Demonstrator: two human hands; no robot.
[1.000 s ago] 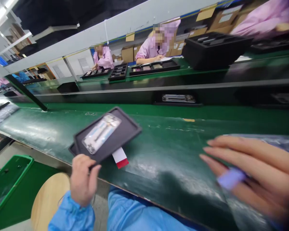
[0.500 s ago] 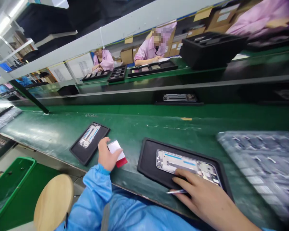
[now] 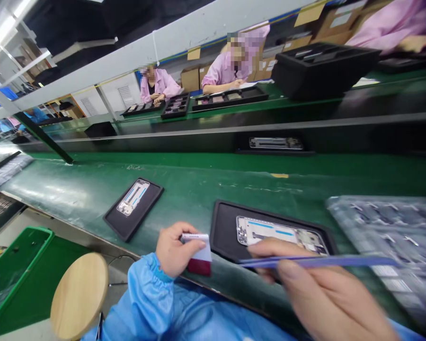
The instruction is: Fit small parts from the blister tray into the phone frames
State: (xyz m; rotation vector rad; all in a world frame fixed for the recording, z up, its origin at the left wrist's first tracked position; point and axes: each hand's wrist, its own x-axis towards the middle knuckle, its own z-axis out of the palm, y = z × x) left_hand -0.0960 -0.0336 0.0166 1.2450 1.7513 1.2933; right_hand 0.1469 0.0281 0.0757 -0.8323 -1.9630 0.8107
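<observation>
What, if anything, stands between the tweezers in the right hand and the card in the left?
Nothing visible stands between the tweezers and the card. The left hand covers part of the card's white face with its thumb, and the rim of the black tray shows close to the gap; height clearance is unclear.

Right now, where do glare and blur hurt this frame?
Head view: glare whitens the left of the green tabletop; head view: the right hand, purple tool and clear plastic tray look soft; head view: the far-right edge darkens.
</observation>
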